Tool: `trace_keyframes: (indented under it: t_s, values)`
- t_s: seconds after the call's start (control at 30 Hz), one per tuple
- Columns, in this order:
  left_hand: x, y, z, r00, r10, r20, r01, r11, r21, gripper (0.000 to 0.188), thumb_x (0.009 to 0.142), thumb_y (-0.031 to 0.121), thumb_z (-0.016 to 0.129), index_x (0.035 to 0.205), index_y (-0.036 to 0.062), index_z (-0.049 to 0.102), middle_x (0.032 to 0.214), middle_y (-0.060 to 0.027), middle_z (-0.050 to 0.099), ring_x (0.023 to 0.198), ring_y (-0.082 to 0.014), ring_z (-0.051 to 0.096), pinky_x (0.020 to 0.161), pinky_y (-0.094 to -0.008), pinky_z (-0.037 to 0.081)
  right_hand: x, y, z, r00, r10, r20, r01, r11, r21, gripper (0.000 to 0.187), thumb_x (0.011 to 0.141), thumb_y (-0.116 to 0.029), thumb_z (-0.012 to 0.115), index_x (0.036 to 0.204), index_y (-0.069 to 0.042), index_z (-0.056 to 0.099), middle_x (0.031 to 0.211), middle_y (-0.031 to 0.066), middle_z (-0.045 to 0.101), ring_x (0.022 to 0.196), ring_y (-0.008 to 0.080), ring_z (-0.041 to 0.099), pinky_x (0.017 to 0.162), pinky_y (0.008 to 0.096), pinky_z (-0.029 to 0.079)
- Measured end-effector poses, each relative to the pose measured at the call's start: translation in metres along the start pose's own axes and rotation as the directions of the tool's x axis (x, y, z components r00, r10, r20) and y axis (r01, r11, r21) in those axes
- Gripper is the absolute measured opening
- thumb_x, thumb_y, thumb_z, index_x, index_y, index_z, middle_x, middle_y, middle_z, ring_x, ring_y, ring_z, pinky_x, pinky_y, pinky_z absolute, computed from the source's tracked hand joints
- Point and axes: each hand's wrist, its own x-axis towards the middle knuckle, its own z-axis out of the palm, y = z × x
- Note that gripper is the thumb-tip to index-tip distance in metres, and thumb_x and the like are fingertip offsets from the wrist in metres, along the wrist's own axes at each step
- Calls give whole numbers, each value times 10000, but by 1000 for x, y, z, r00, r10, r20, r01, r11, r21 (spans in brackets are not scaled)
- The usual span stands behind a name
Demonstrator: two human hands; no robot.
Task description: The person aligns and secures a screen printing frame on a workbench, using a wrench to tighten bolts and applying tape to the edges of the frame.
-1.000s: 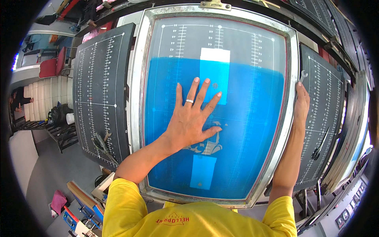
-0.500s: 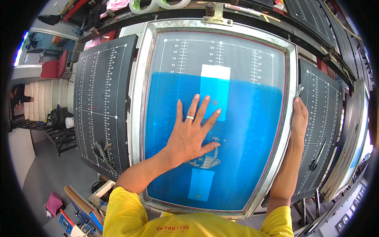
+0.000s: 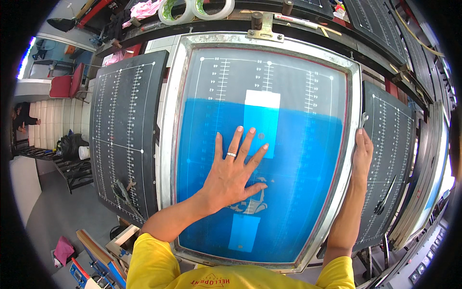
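Note:
A silkscreen frame (image 3: 353, 144) with silver metal edges and a blue-coated mesh (image 3: 298, 159) lies in front of me. My left hand (image 3: 230, 173), a ring on one finger, rests on the mesh with its fingers spread. Beneath the mesh shows a pale rectangle (image 3: 262, 98), with its lower part seen blue through the coating. Close to my left thumb is an uncoated pattern (image 3: 250, 207), partly covered by the hand. At the frame's right edge, my right hand (image 3: 363, 154) is closed around a small silver wrench (image 3: 364, 118), whose head sticks out above the fingers.
Dark platens with white ruler marks stand left (image 3: 127, 130) and right (image 3: 392, 159) of the frame. A metal clamp bracket (image 3: 264, 34) meets its far edge. Tape rolls (image 3: 211, 7) and a marker (image 3: 296, 20) lie beyond. A dark tool (image 3: 381, 204) rests on the right platen.
The whole view has shifted, so the frame and platens sit slightly lower in the picture. Both hands keep nearly the same place on the frame.

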Motion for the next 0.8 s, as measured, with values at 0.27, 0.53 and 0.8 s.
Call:
trace_keyframes:
  t_s: [0.27,0.53,0.8]
  values:
    - [1,-1,1,1000,5,3,-5,1000,-16,877,879,684,591,1554,162,385,1631,-249,181,1512,-474,118,1106,-784,174,3,10,-7,1000,18,14,-18,999,50,410,1074,-278,515,1244,78,630,1073,81,700,933,102,619,841,237,471]
    - [-5,4,-1,1000,3,8,-2,999,-33,864,887,675,587,1547,154,389,1632,-251,176,1514,-475,112,1105,-785,171,3,9,-3,995,-72,-74,61,989,-133,405,1075,-269,497,1209,81,649,1015,56,680,899,96,588,826,236,454]
    - [-6,-2,16,995,22,-92,-11,993,119,879,901,736,487,1557,163,370,1635,-217,199,1517,-454,135,1120,-767,185,3,-2,17,964,-172,-204,74,906,-417,448,1042,-313,522,1136,103,657,858,40,615,820,126,522,768,291,432]
